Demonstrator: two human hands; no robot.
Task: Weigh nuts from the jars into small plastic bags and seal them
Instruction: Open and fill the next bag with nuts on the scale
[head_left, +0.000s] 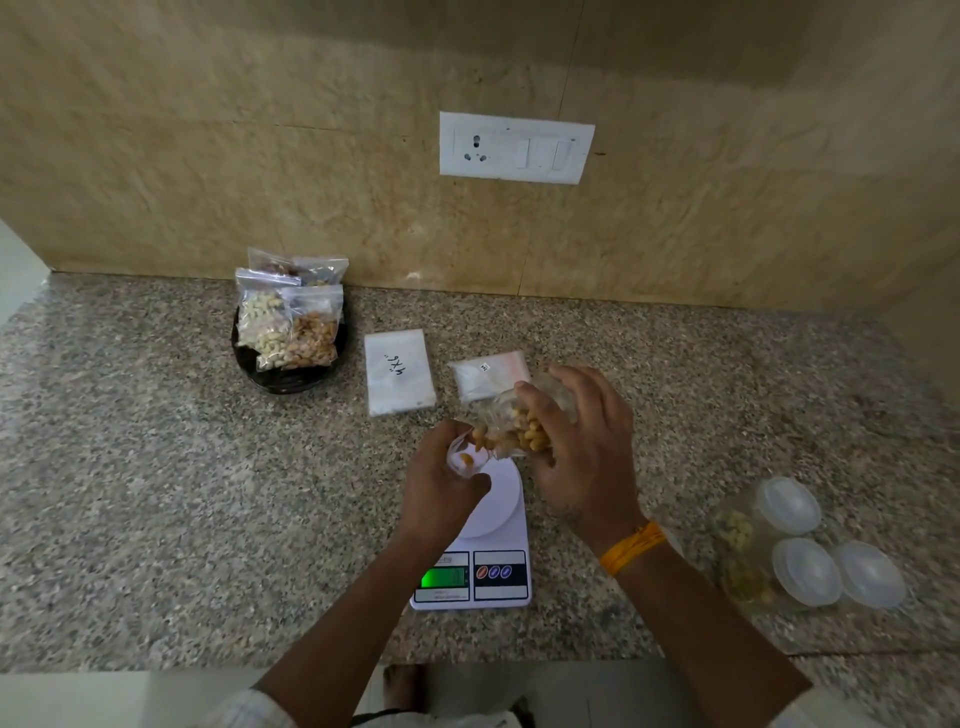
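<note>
Above the round platform of the white scale (496, 512), the right hand (582, 457) gripped a clear jar (524, 421) of pale yellow nuts, tipped on its side with its mouth toward the left hand (441, 483). The left hand's fingers were curled round a small clear bag (465, 460), held at the jar's mouth, with a nut or two showing inside. The scale stood on the speckled worktop (156, 493), its green display lit at the near end. Beyond the scale lay two flat packs of empty bags (399, 371), side by side. Farther left of the scale, against the wall, a dark bowl (291, 376) held several filled bags (291, 327). To the right of the scale stood three more jars (805, 545) with pale lids.
</note>
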